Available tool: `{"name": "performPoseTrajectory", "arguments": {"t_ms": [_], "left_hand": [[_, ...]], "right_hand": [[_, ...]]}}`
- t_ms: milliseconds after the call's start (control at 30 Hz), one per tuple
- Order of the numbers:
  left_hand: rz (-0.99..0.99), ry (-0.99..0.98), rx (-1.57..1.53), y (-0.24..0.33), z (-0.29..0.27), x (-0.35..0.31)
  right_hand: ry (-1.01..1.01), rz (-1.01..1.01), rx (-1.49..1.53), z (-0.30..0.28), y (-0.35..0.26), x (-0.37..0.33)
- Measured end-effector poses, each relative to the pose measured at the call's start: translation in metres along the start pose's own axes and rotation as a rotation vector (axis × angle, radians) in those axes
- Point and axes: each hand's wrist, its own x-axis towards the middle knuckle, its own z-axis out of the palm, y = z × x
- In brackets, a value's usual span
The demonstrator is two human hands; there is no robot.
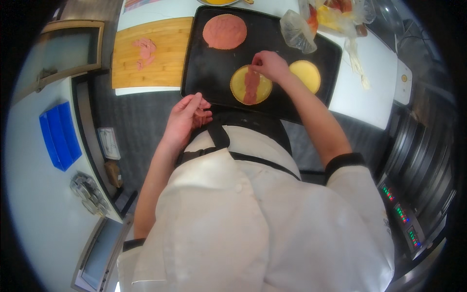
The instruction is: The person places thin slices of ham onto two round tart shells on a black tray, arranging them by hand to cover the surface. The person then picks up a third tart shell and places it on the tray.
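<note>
White chef's jacket (209, 209) with black cuffs fills the foreground, an apron strap (219, 134) crossing it. Beyond it stands a white table (365, 104), bearing a large black baking tray (214, 68). A wooden cutting board (168, 34) lies just left of the tray, and a clear plastic bag (297, 31) rests over the tray's upper right part. Three dough rounds sit on the tray: the upper-left round (224, 31) covered in pink, the middle round (237, 87) with a pink strip (251, 87) down its centre, and the right round (305, 75) plain yellow. The left hand (185, 117), near the tray's front edge, curls around what look like pink slices (199, 115). The right hand (271, 66) has its fingertips at the strip's upper end; I cannot tell whether they pinch a slice. Smallest are the pink scraps (146, 51) on the board.
</note>
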Motion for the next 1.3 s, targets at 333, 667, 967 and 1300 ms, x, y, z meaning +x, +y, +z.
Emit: {"name": "performPoseTrajectory", "arguments": {"t_ms": [333, 667, 967, 1300], "left_hand": [[0.015, 0.029, -0.013, 0.001, -0.007, -0.004], [0.014, 0.017, 0.018, 0.005, -0.006, 0.001], [0.077, -0.045, -0.066, 0.013, 0.002, -0.005], [0.114, -0.216, -0.09, 0.022, 0.016, -0.008]], "right_hand": [[0.65, 0.513, -0.052, -0.04, 0.046, -0.091], [0.15, 0.797, -0.047, 0.022, 0.212, -0.236], [-0.756, 0.84, -0.564, 0.009, 0.181, -0.278], [0.21, -0.188, 0.506, -0.065, -0.093, -0.142]]}}
